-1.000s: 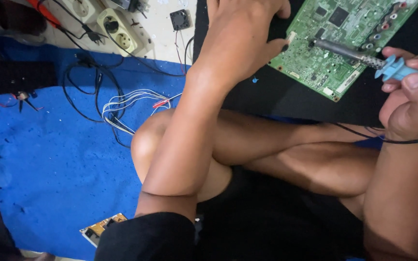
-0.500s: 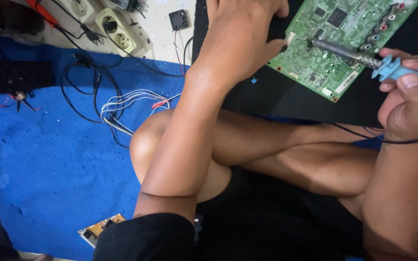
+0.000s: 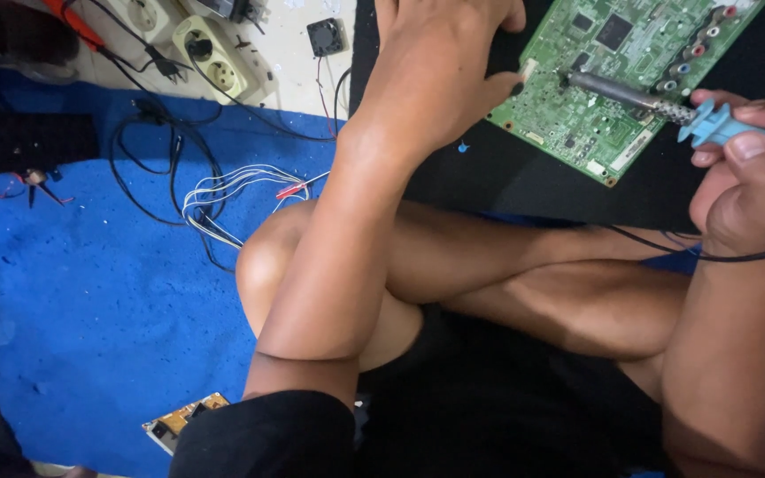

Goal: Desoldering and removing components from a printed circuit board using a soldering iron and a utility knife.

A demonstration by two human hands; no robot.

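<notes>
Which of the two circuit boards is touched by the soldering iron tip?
The large green circuit board on the black mat; the right hand holds the blue-handled soldering iron on it. The small yellowish board lies untouched on the blue cloth.

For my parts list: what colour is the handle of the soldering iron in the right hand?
Light blue handle, in the right hand; head view.

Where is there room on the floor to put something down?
The blue mat lies bare between the white wire bundle, the bent knee and the small board. It is crowded near the power strip and black cables.
</notes>
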